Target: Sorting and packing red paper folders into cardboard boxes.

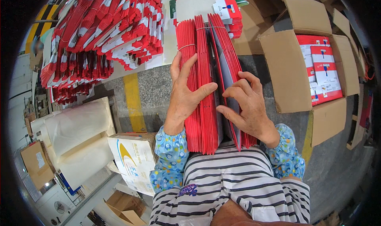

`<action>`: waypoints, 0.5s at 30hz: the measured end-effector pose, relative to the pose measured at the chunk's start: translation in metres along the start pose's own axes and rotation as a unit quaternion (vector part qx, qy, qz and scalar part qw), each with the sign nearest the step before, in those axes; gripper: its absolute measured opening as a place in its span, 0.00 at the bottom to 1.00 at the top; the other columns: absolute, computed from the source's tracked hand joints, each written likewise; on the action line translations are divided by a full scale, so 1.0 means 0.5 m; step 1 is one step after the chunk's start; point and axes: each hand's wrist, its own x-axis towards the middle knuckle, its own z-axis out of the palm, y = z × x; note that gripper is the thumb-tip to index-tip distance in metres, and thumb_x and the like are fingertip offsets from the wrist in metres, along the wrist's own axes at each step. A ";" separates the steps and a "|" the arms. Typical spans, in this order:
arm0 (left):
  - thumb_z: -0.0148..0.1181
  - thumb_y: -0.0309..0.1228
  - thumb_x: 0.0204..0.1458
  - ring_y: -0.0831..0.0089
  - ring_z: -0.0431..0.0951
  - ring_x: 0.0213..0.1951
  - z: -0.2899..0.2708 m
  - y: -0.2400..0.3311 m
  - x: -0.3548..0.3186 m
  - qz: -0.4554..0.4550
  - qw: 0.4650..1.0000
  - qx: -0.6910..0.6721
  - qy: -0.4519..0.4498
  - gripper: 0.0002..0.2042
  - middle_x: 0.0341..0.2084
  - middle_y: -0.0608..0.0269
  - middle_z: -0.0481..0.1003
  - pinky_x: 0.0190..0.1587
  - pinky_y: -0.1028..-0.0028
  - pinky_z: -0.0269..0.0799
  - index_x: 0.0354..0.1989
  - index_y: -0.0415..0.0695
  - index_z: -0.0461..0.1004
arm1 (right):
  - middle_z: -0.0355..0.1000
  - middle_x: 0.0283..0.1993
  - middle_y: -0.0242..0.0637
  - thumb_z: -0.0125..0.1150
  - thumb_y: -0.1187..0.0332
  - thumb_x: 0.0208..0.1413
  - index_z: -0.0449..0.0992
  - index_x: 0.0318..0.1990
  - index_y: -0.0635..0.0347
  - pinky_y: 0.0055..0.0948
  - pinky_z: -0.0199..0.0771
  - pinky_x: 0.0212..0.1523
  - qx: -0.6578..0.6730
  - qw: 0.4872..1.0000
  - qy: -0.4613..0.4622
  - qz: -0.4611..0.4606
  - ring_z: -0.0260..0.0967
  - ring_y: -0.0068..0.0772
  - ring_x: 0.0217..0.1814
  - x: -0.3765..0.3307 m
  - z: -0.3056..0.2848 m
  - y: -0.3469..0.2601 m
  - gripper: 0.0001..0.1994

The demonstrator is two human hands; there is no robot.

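Observation:
In front of me stand bundles of flat-folded red cartons [207, 119], on edge and leaning against my striped shirt. Rubber bands cross the far ends of the left and right bundles. My left hand [185, 87] lies over the left bundle, fingers stretched and thumb spread across the carton edges. A gap runs between the bundles, showing grey inner faces of cartons. My right hand [248, 107] is at the right bundle [227, 47], its fingers bent and apart, thumb reaching toward the gap. I see nothing gripped between the right thumb and fingers.
A big heap of red and white folded cartons [115, 27] fills the far left. An open cardboard box [287, 75] at the right holds red and white packs [326, 73]. A paper-wrapped stack [133, 158] stands beside my left forearm. More red cartons [234, 25] lie beyond the bundles.

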 end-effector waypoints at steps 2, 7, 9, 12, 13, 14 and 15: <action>0.77 0.39 0.36 0.50 0.51 0.69 0.001 0.001 0.000 0.002 1.000 0.002 0.001 0.41 0.68 0.44 0.44 0.67 0.58 0.53 0.63 0.47 0.65 | 0.67 0.39 0.36 0.72 0.57 0.43 0.76 0.38 0.52 0.49 0.54 0.59 -0.025 0.999 -0.019 -0.012 0.56 0.50 0.59 -0.004 0.003 0.006 0.17; 0.77 0.39 0.36 0.54 0.52 0.68 0.006 0.005 0.002 0.011 0.999 0.035 0.006 0.42 0.68 0.47 0.47 0.67 0.60 0.53 0.64 0.49 0.64 | 0.66 0.39 0.36 0.72 0.59 0.42 0.76 0.38 0.51 0.50 0.53 0.59 -0.021 1.000 -0.012 -0.010 0.56 0.49 0.58 0.004 0.002 -0.012 0.16; 0.77 0.40 0.36 0.54 0.52 0.68 0.006 0.003 0.002 0.009 0.999 0.033 0.005 0.42 0.68 0.47 0.47 0.67 0.60 0.53 0.64 0.49 0.64 | 0.66 0.39 0.35 0.71 0.59 0.42 0.76 0.38 0.51 0.50 0.53 0.59 -0.020 1.000 -0.013 -0.007 0.56 0.49 0.58 0.004 0.003 -0.011 0.16; 0.78 0.40 0.35 0.54 0.52 0.68 0.005 0.001 0.001 0.007 1.000 0.027 0.005 0.43 0.68 0.46 0.47 0.68 0.60 0.52 0.64 0.49 0.64 | 0.66 0.39 0.36 0.72 0.58 0.42 0.75 0.37 0.51 0.50 0.52 0.59 -0.016 1.000 -0.013 -0.010 0.56 0.49 0.58 0.003 0.005 -0.003 0.17; 0.78 0.41 0.35 0.54 0.52 0.68 0.005 0.000 0.000 0.007 1.000 0.022 0.005 0.43 0.68 0.46 0.47 0.68 0.60 0.52 0.64 0.48 0.64 | 0.66 0.39 0.36 0.72 0.57 0.41 0.75 0.37 0.52 0.50 0.52 0.59 -0.014 1.000 -0.012 -0.009 0.55 0.49 0.59 0.003 0.004 -0.003 0.17; 0.78 0.41 0.35 0.54 0.52 0.68 0.006 -0.002 0.001 0.007 1.000 0.022 0.005 0.43 0.68 0.46 0.47 0.68 0.60 0.52 0.64 0.48 0.64 | 0.66 0.39 0.36 0.72 0.57 0.41 0.75 0.37 0.52 0.50 0.52 0.59 -0.011 1.000 -0.011 -0.008 0.55 0.49 0.59 0.003 0.003 -0.004 0.18; 0.78 0.41 0.35 0.54 0.52 0.68 0.007 -0.003 0.003 0.011 1.000 0.026 0.004 0.43 0.68 0.46 0.47 0.68 0.60 0.52 0.64 0.48 0.64 | 0.66 0.39 0.36 0.72 0.57 0.41 0.75 0.37 0.52 0.50 0.52 0.59 -0.011 1.000 -0.012 -0.008 0.55 0.49 0.59 0.002 0.004 -0.004 0.18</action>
